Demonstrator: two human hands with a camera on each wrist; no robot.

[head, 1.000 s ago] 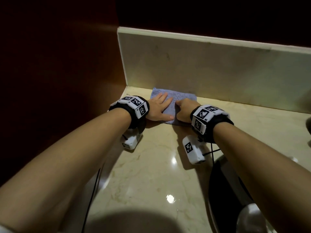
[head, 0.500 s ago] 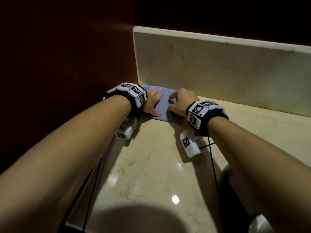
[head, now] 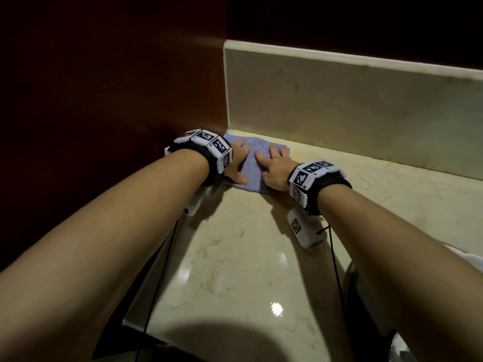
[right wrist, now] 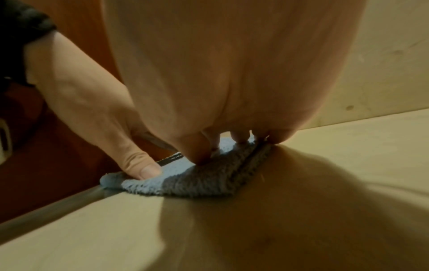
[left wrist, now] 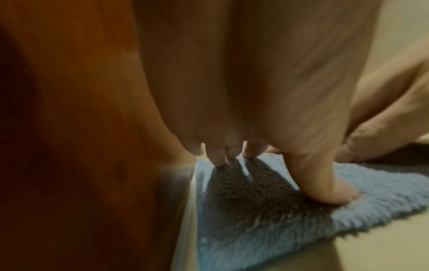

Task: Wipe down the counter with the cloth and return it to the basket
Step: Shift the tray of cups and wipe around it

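Note:
A blue fluffy cloth (head: 252, 163) lies flat in the counter's back left corner, against the backsplash and the dark wooden wall. My left hand (head: 236, 162) presses on its left part with straight fingers and the thumb down on the near edge (left wrist: 325, 185). My right hand (head: 274, 165) presses on its right part with fingers spread flat (right wrist: 216, 144). The cloth (left wrist: 255, 220) reaches the counter's left edge; in the right wrist view the cloth (right wrist: 185, 181) shows with my left thumb on it. The basket is not in view.
The beige marble counter (head: 235, 270) runs toward me and to the right. A pale backsplash (head: 339, 105) stands behind it, a dark red-brown wall (head: 104, 100) on the left. A dark sink rim (head: 366, 309) shows at the lower right.
Both hands have slid the cloth leftward into the counter's back left corner. My right fingers, curled a second ago, now lie flat on the cloth.

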